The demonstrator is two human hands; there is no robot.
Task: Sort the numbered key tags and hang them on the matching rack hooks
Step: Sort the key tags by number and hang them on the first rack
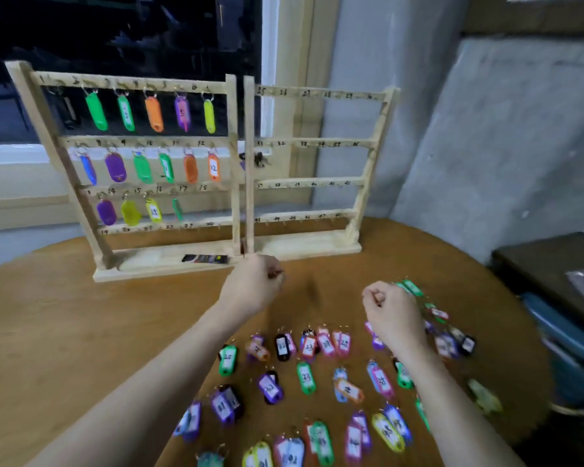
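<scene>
We see the left rack (129, 156) holding coloured tags, one orange tag (213, 167) marked 12; the right rack (314, 163) is bare. Our left hand (255, 284) and right hand (393, 311) are curled above the table (48, 332); whether they hold something, we cannot tell.

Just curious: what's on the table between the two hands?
Nothing: the head view shows only bare table between the left hand and the right hand.

**Single head-worn view, looking forward and down**

Worn on the head, aimed forward and down across the round wooden table (48, 332). Wide-angle, with bent edges. Near the table's close rim, both forearms entering from below. Facing the left wooden key rack (132, 264) at the table's far side, window and wall behind it. No second view.
</scene>
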